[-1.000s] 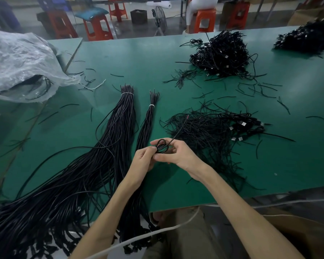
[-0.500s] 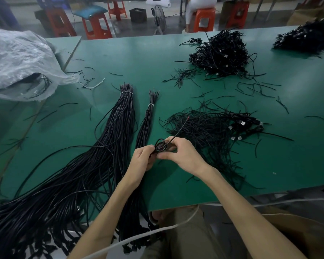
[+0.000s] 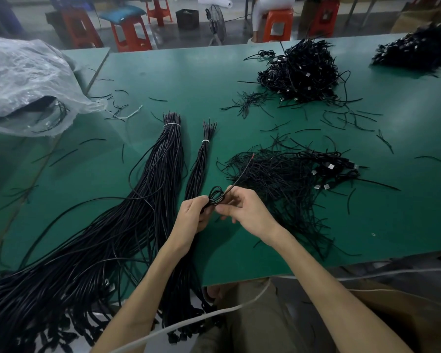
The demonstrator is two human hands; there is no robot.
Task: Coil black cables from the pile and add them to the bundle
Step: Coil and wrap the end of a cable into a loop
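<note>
Nothing here can be read. The small pale tags on the connectors in the near cable pile [image 3: 323, 171] are too tiny to show any print, and the same goes for the tags in the far heap [image 3: 301, 72]. The clear plastic bag [image 3: 23, 80] shows no lettering, and the stools [image 3: 130, 31] behind the green table [image 3: 189, 72] bear no visible marks.

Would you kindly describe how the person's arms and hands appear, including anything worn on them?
Both forearms are bare from the bottom of the frame to the wrist, with no sleeves showing. The left hand and right hand wear no gloves, and no watch, bracelet or ring is visible. The fingers are slender and uncovered.
</note>
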